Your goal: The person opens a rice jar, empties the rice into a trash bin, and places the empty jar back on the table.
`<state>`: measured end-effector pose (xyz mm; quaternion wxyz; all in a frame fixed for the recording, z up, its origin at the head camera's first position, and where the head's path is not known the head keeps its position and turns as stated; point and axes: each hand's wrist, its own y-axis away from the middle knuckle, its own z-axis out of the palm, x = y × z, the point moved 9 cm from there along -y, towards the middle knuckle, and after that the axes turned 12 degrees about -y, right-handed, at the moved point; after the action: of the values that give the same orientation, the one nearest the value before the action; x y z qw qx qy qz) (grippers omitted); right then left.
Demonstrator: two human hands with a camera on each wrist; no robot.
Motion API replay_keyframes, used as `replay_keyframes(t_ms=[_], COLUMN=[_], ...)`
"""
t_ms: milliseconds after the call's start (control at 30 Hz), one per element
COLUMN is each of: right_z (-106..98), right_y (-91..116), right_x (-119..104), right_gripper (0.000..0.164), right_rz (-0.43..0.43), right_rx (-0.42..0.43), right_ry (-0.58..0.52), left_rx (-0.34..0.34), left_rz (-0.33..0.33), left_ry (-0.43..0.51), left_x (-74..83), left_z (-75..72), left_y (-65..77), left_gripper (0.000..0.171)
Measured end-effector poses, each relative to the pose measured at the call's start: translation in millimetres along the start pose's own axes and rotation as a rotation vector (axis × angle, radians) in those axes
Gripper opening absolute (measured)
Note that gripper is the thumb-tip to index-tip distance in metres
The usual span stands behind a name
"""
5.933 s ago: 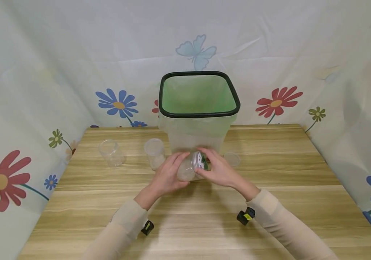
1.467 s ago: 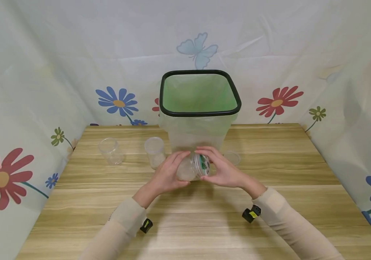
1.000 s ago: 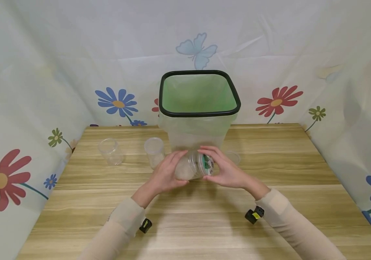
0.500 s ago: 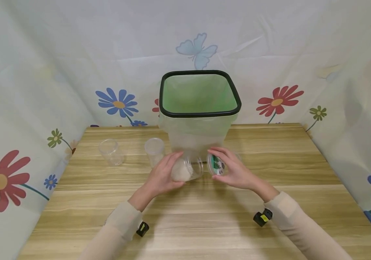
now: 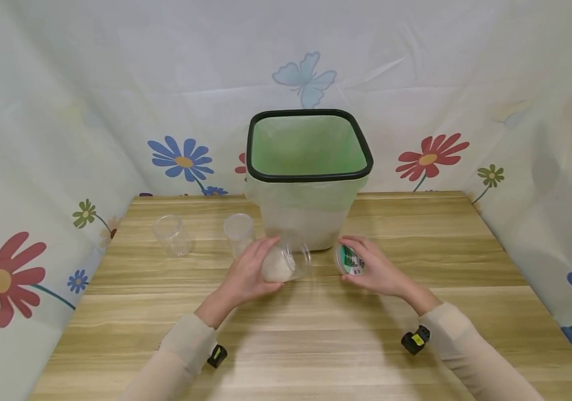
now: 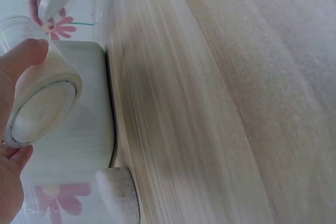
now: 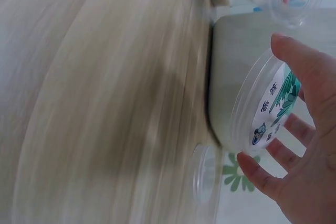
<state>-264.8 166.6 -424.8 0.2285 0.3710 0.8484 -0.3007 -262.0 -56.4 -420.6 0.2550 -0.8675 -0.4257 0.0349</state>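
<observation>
My left hand (image 5: 249, 273) grips a clear plastic jar (image 5: 278, 265) tipped on its side, its uncovered mouth toward the right. White material fills its bottom end, which faces the camera in the left wrist view. To the right, my right hand (image 5: 377, 270) holds the jar's round lid (image 5: 353, 260) by the edge, between thumb and fingertips. A green and white label with printed characters covers the lid's top (image 7: 273, 106). Jar and lid are apart, with a gap between them in front of the bin.
A pale green bin (image 5: 306, 209) with a black rim stands behind the hands. Left of it are a clear jar (image 5: 239, 228) with white material at its bottom and an empty-looking clear jar (image 5: 171, 236). A clear lid (image 7: 203, 174) lies on the table near the bin.
The right hand was turning the lid on the jar, then drew it off and carried it right. The left hand has shifted slightly left with the jar.
</observation>
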Motion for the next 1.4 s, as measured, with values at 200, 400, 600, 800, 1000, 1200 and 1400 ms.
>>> replay_keyframes(t_ms=[200,400,600,800,1000,1200,1400], right_z=[-5,-11,-17,-23,-26,-29,-32], right_y=[6,9,16,23,32,43,47], right_x=[17,31,44,54,70,86,95], right_gripper=[0.074,0.074,0.073,0.069,0.067,0.069,0.069], right_rz=[0.047,0.078,0.121,0.162,0.242,0.299,0.329], right_rx=[0.005,0.02,0.01,0.008,-0.023,-0.032,-0.03], right_ry=[0.016,0.061,0.117,0.145,0.165,0.21,0.257], left_rx=[0.002,0.004,-0.003,-0.004,-0.003,-0.002,-0.002], left_rz=[0.002,-0.002,-0.006,-0.006,-0.001,-0.004,-0.01], left_ry=[0.001,0.023,0.032,0.037,0.029,0.028,0.026], left_x=[0.5,2.1,3.0,3.7,4.9,4.4,4.0], left_z=[-1.2,-2.2,-0.7,0.0,-0.3,1.5,1.1], left_y=[0.4,1.3,1.8,1.8,2.6,3.8,4.4], left_gripper=[0.097,0.098,0.098,0.098,0.098,0.099,0.098])
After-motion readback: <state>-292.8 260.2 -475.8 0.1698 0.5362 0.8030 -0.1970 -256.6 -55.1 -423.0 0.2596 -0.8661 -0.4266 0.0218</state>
